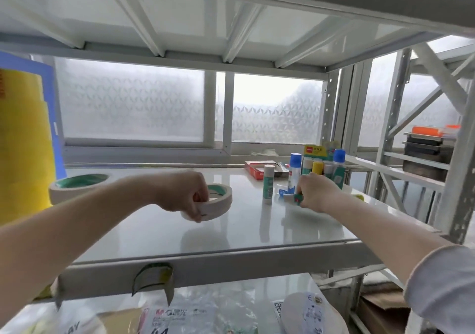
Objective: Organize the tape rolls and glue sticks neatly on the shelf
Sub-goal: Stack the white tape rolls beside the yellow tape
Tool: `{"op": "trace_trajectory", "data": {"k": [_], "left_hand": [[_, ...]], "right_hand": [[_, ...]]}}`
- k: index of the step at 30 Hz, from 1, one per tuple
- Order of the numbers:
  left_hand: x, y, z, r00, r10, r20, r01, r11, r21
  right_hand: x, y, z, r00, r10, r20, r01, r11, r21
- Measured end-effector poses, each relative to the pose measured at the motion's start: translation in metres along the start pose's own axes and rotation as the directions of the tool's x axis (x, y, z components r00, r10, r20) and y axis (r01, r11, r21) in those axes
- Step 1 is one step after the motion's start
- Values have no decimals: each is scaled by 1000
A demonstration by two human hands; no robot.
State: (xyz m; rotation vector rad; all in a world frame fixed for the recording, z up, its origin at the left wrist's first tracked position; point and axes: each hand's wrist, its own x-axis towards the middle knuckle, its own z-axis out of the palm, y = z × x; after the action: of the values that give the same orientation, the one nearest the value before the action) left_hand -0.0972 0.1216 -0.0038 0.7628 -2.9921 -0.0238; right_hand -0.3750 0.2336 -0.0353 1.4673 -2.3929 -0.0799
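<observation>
the left hand (183, 197) grips a tape roll (218, 202) left of the upright glue stick (268, 184). the right hand (317, 193) clutches a lying glue stick (289, 198) to its right, beside the standing cluster (321, 166). another tape roll (77, 185) waits far left; sorting looks roughly half done.

"M&G" on lower-shelf packet (180, 317)
</observation>
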Motion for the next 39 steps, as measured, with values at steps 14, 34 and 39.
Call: {"op": "trace_trajectory", "data": {"k": [14,34,39], "left_hand": [[9,-4,9,1000,20,0,-20,1000,10],[-34,-29,-23,1000,3,-30,-2,1000,15],[-67,-52,-31,999,-39,8,39,997,72]], "right_hand": [[4,8,9,996,-29,85,18,992,126],[-14,-159,-114,763,-647,9,632,748,203],[-13,-202,-123,696,-715,59,701,695,160]]}}
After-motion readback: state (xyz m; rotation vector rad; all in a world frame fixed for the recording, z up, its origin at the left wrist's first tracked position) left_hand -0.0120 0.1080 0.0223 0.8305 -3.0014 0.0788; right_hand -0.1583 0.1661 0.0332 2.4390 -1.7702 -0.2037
